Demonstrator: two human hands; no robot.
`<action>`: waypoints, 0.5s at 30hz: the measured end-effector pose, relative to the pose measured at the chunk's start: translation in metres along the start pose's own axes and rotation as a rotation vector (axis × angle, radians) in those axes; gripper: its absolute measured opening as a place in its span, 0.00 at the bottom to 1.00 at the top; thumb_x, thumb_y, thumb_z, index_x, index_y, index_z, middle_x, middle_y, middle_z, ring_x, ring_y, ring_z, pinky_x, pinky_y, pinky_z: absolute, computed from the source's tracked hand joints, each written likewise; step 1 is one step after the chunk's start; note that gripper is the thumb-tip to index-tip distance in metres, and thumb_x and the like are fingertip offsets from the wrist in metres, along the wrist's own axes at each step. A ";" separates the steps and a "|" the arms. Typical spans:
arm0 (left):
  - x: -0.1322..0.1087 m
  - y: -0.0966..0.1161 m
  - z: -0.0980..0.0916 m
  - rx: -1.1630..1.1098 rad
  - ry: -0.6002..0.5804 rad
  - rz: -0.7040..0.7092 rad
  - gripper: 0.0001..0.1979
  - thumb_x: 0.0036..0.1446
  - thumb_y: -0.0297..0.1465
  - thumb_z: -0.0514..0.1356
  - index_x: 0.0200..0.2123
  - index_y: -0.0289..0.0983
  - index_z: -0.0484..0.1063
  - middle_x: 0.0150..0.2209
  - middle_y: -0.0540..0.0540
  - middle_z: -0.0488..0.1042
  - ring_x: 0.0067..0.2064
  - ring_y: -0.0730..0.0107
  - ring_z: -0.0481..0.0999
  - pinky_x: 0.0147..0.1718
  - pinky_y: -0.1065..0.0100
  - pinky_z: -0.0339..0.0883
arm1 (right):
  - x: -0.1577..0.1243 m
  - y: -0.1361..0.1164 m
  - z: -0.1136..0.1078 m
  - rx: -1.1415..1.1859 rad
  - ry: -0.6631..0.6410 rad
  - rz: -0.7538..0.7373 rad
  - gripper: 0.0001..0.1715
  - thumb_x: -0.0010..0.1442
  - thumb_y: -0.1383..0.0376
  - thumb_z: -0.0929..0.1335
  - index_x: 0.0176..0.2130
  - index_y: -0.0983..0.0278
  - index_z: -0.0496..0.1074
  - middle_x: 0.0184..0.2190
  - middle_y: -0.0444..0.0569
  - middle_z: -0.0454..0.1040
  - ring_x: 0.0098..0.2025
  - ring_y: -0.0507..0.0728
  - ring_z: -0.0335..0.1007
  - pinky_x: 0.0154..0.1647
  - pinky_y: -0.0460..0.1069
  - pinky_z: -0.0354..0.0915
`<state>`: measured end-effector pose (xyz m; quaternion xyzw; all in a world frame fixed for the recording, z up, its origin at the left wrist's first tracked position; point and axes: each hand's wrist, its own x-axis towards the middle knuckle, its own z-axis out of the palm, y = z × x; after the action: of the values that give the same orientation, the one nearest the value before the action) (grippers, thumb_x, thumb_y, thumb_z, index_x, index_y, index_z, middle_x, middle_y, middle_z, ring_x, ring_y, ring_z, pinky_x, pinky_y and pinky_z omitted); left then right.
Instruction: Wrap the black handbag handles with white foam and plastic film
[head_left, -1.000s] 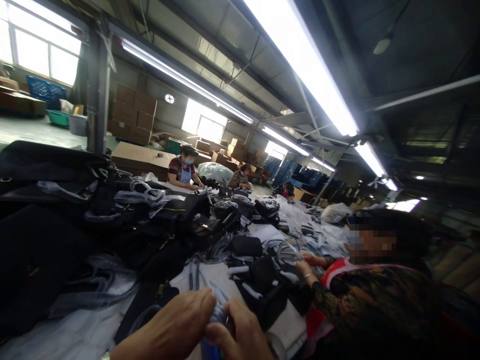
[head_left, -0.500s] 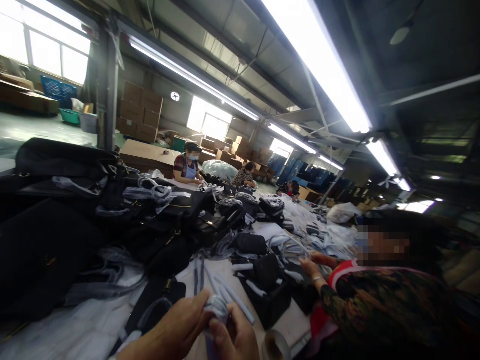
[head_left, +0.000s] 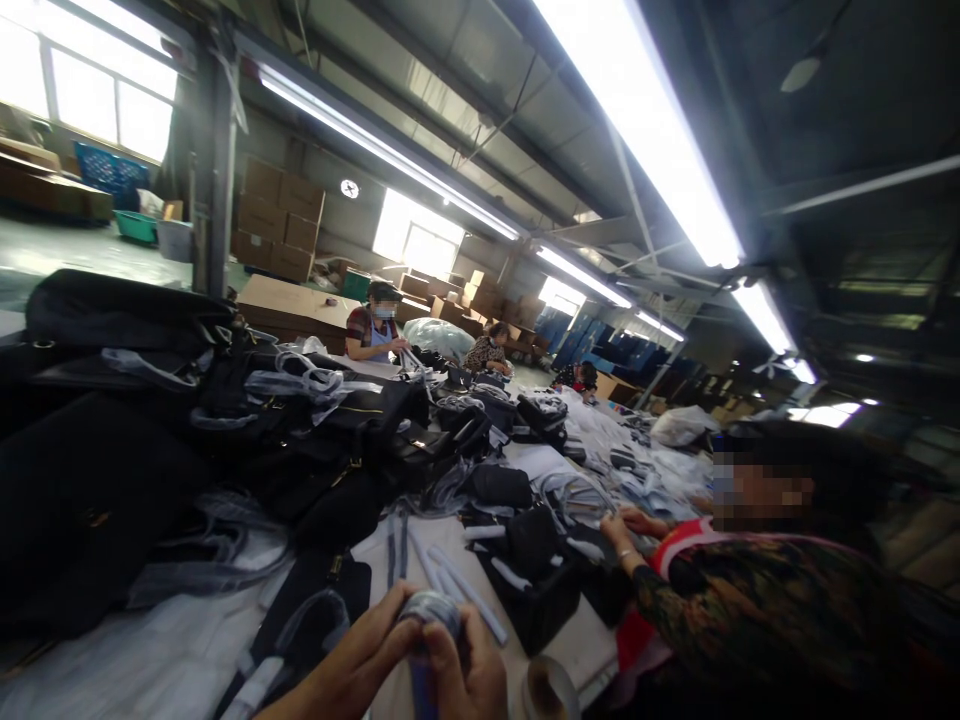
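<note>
Since a second ago, shifts the left hand [head_left: 360,655] and right hand [head_left: 472,665] to the near side of the white sticks [head_left: 472,593], baring more of their length. Shows more of the grey coil [head_left: 431,607], and of the hollow roll [head_left: 551,690] near the sticks. Far beyond them, now raised: a co-worker's hand [head_left: 397,346] with pale strips [head_left: 412,364].

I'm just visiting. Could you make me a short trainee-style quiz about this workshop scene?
1. True or false: the wearer's left hand and right hand both hold the shiny, rounded grey bundle.
2. Where do the slim, pale, straight tubes lie?
A) Just beyond the hands
B) On a windowsill
C) Inside the green plastic tub
3. Fill in: the round-topped bucket beside that tub is coloured ____.

Key: 1 true; 2 A; 3 grey.
</note>
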<state>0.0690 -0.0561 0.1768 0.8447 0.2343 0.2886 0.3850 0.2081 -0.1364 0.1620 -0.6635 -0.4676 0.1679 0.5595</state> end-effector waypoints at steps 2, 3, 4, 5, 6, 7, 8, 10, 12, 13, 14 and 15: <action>-0.002 -0.010 0.006 0.008 0.045 -0.053 0.18 0.69 0.37 0.41 0.52 0.41 0.65 0.44 0.44 0.76 0.45 0.63 0.74 0.44 0.70 0.71 | -0.004 0.007 0.010 0.075 -0.025 0.085 0.24 0.63 0.45 0.61 0.35 0.61 0.70 0.17 0.40 0.67 0.17 0.52 0.63 0.18 0.44 0.58; -0.002 -0.015 0.008 0.031 0.036 -0.051 0.17 0.68 0.37 0.42 0.50 0.41 0.66 0.41 0.44 0.76 0.44 0.63 0.74 0.42 0.70 0.71 | -0.005 0.009 0.011 0.061 -0.052 0.081 0.23 0.63 0.46 0.61 0.35 0.62 0.70 0.18 0.41 0.68 0.18 0.52 0.65 0.19 0.45 0.59; -0.002 -0.019 0.008 0.067 0.006 -0.034 0.15 0.68 0.36 0.43 0.47 0.40 0.66 0.38 0.45 0.76 0.41 0.64 0.74 0.40 0.70 0.71 | -0.005 0.008 0.010 0.016 -0.086 0.053 0.22 0.62 0.46 0.63 0.34 0.62 0.70 0.20 0.43 0.70 0.21 0.53 0.67 0.21 0.45 0.60; -0.001 -0.022 0.006 0.117 -0.039 -0.007 0.13 0.67 0.35 0.45 0.44 0.39 0.66 0.36 0.45 0.76 0.38 0.65 0.74 0.39 0.70 0.70 | -0.003 0.006 0.006 -0.052 -0.124 0.014 0.20 0.60 0.48 0.65 0.34 0.62 0.71 0.22 0.44 0.72 0.24 0.54 0.69 0.24 0.45 0.61; 0.000 -0.023 0.004 0.178 -0.087 0.025 0.10 0.66 0.33 0.47 0.41 0.39 0.66 0.35 0.46 0.75 0.36 0.65 0.73 0.37 0.69 0.70 | 0.000 0.002 0.001 -0.130 -0.167 -0.023 0.18 0.59 0.50 0.67 0.33 0.61 0.71 0.25 0.45 0.74 0.27 0.55 0.70 0.27 0.46 0.62; 0.001 -0.023 0.000 0.241 -0.138 0.055 0.08 0.64 0.31 0.48 0.39 0.39 0.66 0.35 0.46 0.74 0.34 0.65 0.73 0.37 0.68 0.69 | 0.003 -0.003 -0.005 -0.206 -0.220 -0.050 0.14 0.57 0.53 0.69 0.32 0.61 0.72 0.26 0.45 0.74 0.30 0.55 0.71 0.29 0.46 0.61; 0.002 -0.022 -0.003 0.299 -0.188 0.081 0.06 0.63 0.29 0.49 0.37 0.38 0.65 0.35 0.45 0.74 0.34 0.64 0.72 0.37 0.67 0.68 | 0.007 -0.009 -0.012 -0.271 -0.279 -0.063 0.11 0.56 0.56 0.70 0.32 0.61 0.72 0.27 0.44 0.75 0.31 0.55 0.71 0.31 0.46 0.61; 0.003 -0.018 -0.010 0.355 -0.254 0.098 0.06 0.62 0.26 0.49 0.36 0.38 0.65 0.37 0.44 0.73 0.35 0.63 0.72 0.36 0.65 0.67 | 0.014 -0.020 -0.021 -0.349 -0.379 -0.057 0.07 0.57 0.60 0.70 0.31 0.61 0.71 0.27 0.43 0.74 0.31 0.55 0.70 0.33 0.46 0.60; 0.004 -0.015 -0.013 0.301 -0.269 0.070 0.06 0.64 0.26 0.48 0.39 0.37 0.64 0.37 0.44 0.73 0.36 0.62 0.72 0.36 0.66 0.66 | 0.018 -0.025 -0.025 -0.351 -0.419 -0.049 0.10 0.60 0.59 0.68 0.31 0.62 0.70 0.27 0.43 0.74 0.32 0.55 0.70 0.33 0.46 0.60; 0.003 -0.014 -0.013 0.231 -0.259 0.042 0.07 0.66 0.29 0.47 0.41 0.38 0.64 0.37 0.44 0.73 0.36 0.63 0.73 0.36 0.66 0.65 | 0.018 -0.025 -0.024 -0.327 -0.408 -0.036 0.12 0.62 0.57 0.67 0.31 0.62 0.70 0.28 0.44 0.74 0.32 0.55 0.70 0.34 0.46 0.61; 0.003 -0.015 -0.012 0.141 -0.243 0.008 0.08 0.68 0.31 0.46 0.42 0.38 0.63 0.37 0.45 0.73 0.36 0.64 0.73 0.36 0.67 0.65 | 0.017 -0.024 -0.021 -0.292 -0.380 -0.016 0.15 0.63 0.55 0.65 0.31 0.62 0.70 0.28 0.44 0.74 0.32 0.55 0.70 0.34 0.46 0.61; 0.002 -0.016 -0.011 0.044 -0.226 -0.025 0.10 0.69 0.34 0.45 0.44 0.38 0.62 0.38 0.46 0.73 0.37 0.65 0.73 0.37 0.68 0.65 | 0.016 -0.021 -0.018 -0.253 -0.347 0.006 0.17 0.63 0.52 0.65 0.32 0.62 0.71 0.28 0.44 0.74 0.32 0.55 0.70 0.34 0.46 0.62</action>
<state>0.0600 -0.0395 0.1709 0.8772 0.2064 0.1815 0.3938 0.2202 -0.1356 0.1914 -0.6908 -0.5723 0.2215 0.3823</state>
